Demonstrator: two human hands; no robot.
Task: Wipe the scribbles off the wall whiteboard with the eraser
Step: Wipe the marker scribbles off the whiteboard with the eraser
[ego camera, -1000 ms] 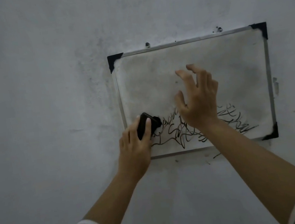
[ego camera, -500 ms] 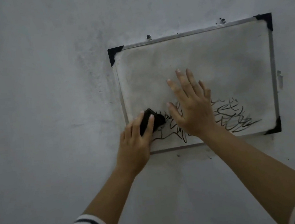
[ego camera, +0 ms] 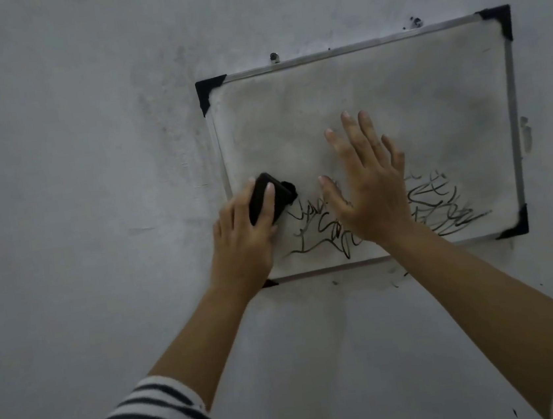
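A small whiteboard with a metal frame and black corner caps hangs slightly tilted on the wall. Black scribbles run across its lower part; the upper part is smudged grey. My left hand grips a black eraser pressed on the board near its left edge, at the left end of the scribbles. My right hand lies flat on the board's middle with fingers spread, covering part of the scribbles.
The grey wall around the board is scuffed and stained. Two screws, one and another, sit above the top frame. Dark marks spot the wall just below the board's bottom edge.
My right hand went from hovering with curled fingers to lying flat on the board. The eraser in my left hand stayed near the left edge, shifting only slightly.
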